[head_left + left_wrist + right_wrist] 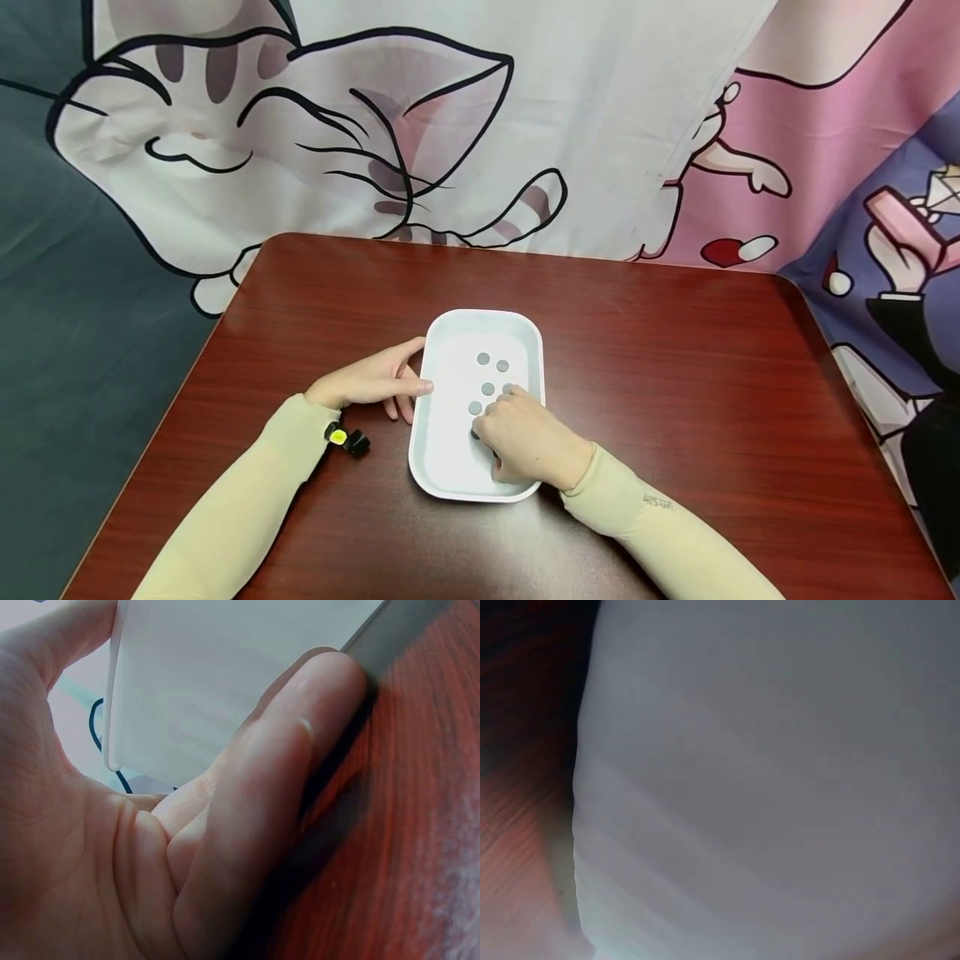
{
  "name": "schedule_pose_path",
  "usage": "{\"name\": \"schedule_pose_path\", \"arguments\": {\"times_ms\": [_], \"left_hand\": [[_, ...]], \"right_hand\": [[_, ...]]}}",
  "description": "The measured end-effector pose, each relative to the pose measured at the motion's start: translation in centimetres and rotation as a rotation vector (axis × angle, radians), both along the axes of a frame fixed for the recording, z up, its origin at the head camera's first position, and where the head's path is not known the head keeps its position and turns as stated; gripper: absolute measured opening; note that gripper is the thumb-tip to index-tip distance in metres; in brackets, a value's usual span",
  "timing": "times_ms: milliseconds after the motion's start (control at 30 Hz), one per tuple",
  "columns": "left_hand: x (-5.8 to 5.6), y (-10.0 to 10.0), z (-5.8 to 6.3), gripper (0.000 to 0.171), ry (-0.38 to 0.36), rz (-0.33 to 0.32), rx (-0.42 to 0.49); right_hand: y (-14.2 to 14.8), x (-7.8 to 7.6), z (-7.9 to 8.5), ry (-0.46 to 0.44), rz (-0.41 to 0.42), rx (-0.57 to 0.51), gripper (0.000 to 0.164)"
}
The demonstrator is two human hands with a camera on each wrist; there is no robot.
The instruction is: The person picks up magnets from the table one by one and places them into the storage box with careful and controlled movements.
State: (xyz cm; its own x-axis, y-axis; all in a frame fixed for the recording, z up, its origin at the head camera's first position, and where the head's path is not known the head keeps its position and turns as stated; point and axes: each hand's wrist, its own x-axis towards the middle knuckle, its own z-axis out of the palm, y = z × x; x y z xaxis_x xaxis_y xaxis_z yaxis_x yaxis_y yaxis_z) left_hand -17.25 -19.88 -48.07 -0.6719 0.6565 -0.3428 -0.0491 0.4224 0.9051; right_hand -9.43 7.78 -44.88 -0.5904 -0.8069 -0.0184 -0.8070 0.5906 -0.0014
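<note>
A white rectangular tray [450, 467] with rounded corners lies on the table. Several small flat grey discs [488, 389] are scattered in it. My left hand [378, 379] grips the tray's left side, thumb over the rim and other fingers outside; the left wrist view shows those fingers against the tray wall [202, 682]. Over the tray's right half, my right hand [525, 437] is bent downward with curled fingers. A dark disc [475, 434] shows at its fingertip, partly covered; whether it is pinched is hidden. A pale blurred surface fills most of the right wrist view.
The tray stands on a reddish-brown wooden table [675, 400] with rounded far corners. Behind its far edge hangs a curtain [615, 125] printed with cartoon figures. A black wrist strap with a small device [347, 438] sits on the left wrist.
</note>
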Motion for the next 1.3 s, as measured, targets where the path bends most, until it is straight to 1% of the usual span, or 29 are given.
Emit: {"name": "schedule_pose_path", "arguments": {"times_ms": [233,367,633,733,967,1200,1300], "left_hand": [[0.0,0.0,-0.1,0.079,0.002,-0.006,-0.002],[-0.1,0.1,-0.1,0.078,0.007,-0.007,0.001],[-0.1,0.0,-0.2,0.083,0.005,-0.011,0.005],[0.0,0.0,-0.2,0.084,0.004,-0.009,0.001],[-0.1,0.3,-0.2,0.084,0.005,-0.013,-0.001],[-0.1,0.3,-0.4,0.081,-0.009,-0.011,0.006],[0.0,0.2,-0.4,0.08,-0.01,-0.003,0.014]], "right_hand": [[0.0,0.1,0.1,0.014,0.014,-0.012,0.032],[0.1,0.1,0.2,0.005,0.011,-0.022,0.031],[0.4,0.2,0.6,-0.02,0.001,-0.028,0.024],[0.7,0.2,0.7,-0.026,0.002,-0.048,0.021],[1.6,0.1,1.2,-0.005,0.003,-0.128,0.014],[2.8,0.1,1.2,0.085,0.001,-0.265,0.016],[3.4,0.1,1.4,0.105,-0.011,-0.315,0.016]]}}
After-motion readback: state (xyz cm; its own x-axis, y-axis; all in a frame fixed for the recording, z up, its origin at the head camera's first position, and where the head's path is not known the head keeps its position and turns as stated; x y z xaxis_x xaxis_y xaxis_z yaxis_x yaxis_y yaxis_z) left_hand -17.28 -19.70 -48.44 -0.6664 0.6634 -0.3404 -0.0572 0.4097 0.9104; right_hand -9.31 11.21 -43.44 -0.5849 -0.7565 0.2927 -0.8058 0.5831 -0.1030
